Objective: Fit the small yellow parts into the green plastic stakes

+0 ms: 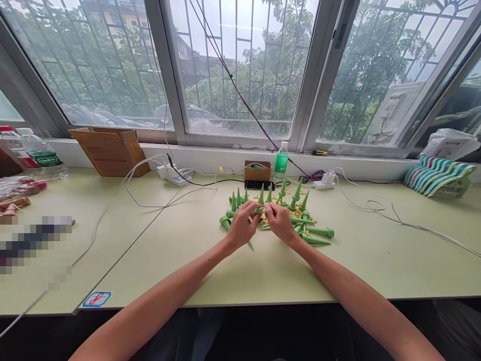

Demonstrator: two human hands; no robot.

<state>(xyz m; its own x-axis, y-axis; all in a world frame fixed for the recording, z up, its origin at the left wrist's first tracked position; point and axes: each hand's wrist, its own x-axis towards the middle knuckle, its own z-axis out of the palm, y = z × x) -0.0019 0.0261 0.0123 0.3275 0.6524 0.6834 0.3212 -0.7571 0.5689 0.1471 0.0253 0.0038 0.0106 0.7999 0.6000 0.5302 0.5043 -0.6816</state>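
Note:
My left hand [240,225] is closed around a green plastic watering spike [258,210], its end pointing toward the right hand. Pinched shut close beside it, my right hand [280,220] meets the spike's end; a bit of yellow shows between the fingertips, too small to name for sure. Around both hands are several more green spikes [317,240], some upright on their caps and others lying down. Small yellow plastic valves [296,214] lie loose among them, partly hidden by my right hand.
Behind the spikes are a phone [259,185], a small cardboard box [257,170] and a green-labelled bottle [281,161]. White cables [165,205] and a power strip [175,175] lie to the left. Green hangers [438,176] are stacked far right. A larger carton [108,153] stands back left.

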